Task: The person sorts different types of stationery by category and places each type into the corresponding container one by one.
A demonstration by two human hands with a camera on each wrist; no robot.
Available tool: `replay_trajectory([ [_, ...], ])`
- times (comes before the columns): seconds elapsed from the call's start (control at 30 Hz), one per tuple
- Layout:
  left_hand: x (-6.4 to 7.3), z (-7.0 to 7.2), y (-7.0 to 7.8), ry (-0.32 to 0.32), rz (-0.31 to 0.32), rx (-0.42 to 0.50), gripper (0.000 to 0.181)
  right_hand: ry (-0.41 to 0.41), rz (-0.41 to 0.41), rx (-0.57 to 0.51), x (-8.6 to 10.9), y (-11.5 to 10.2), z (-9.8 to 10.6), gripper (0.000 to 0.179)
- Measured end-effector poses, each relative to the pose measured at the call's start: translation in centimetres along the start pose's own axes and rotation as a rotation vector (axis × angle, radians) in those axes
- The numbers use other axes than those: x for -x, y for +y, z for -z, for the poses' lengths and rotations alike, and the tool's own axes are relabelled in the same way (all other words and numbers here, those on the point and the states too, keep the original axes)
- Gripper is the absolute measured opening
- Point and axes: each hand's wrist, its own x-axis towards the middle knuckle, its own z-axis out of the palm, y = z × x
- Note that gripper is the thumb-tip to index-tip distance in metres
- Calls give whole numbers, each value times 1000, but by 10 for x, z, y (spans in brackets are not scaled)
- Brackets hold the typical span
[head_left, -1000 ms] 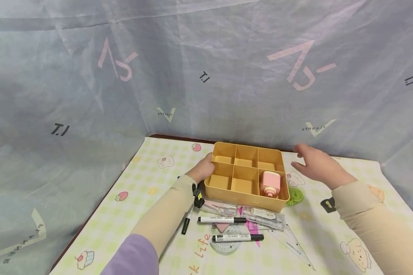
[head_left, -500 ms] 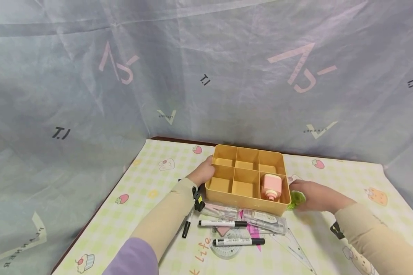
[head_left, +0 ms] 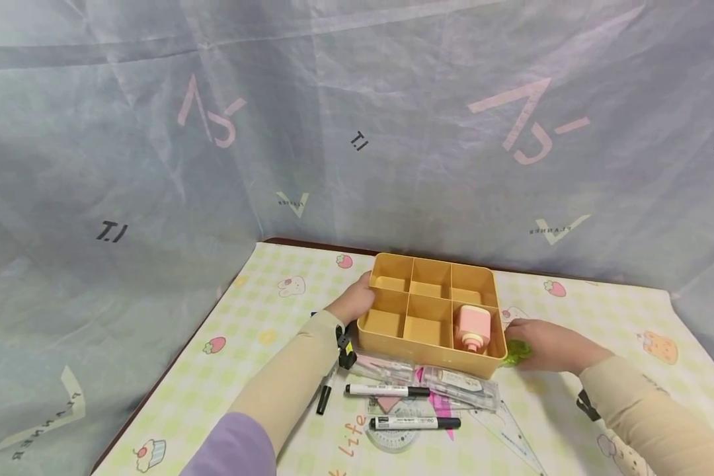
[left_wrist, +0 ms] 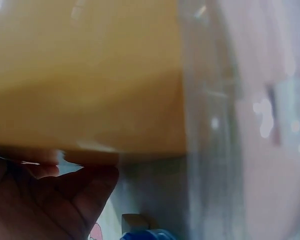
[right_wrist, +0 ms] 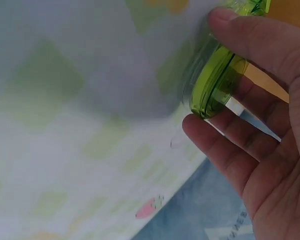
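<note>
Right grip (head_left: 553,345) pinches glossy green plastic case (right_wrist: 212,82) — rounded.

The left sleeve (head_left: 300,360) is beige with soft creases, meeting a purple upper sleeve (head_left: 238,446). A boxy black device (head_left: 347,357) with a yellow patch (head_left: 349,347) sits at its cuff. The right sleeve (head_left: 648,413) is also beige, with a dark wrist unit (head_left: 587,404) underneath.

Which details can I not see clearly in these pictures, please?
Round green translucent plastic item: head view, partly behind the right hand.
Upper end of the black-capped white pen: head view, behind the beige left sleeve.
Rounded blue object: left wrist view, cut off by the bottom edge.
Lettering on the lowest white-and-black plastic marker: head view, too small.
</note>
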Motion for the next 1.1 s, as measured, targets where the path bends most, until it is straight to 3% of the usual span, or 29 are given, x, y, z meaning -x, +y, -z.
replay_trajectory([
  [0.1,-1,-2,-3,-6,-5,-10,68,-15,-43,-10,4,7,6,36],
  [0.23,-2,-4,-8,-9,-7,-45,68,-36,-169,-4,3,15,23,34],
  [0.43,0,-4,-9,14,-8,-53,66,17,-336,64,-19,19,60,36],
  [0.53,0,-5,-9,16,-17,-42,66,55,-382,58,-32,18,76,39],
  [0.77,-1,-6,-9,9,10,-8,69,169,-415,-15,-61,6,94,40],
  [1.1,-4,-2,-5,12,12,-24,68,246,-373,-88,-87,2,78,36],
])
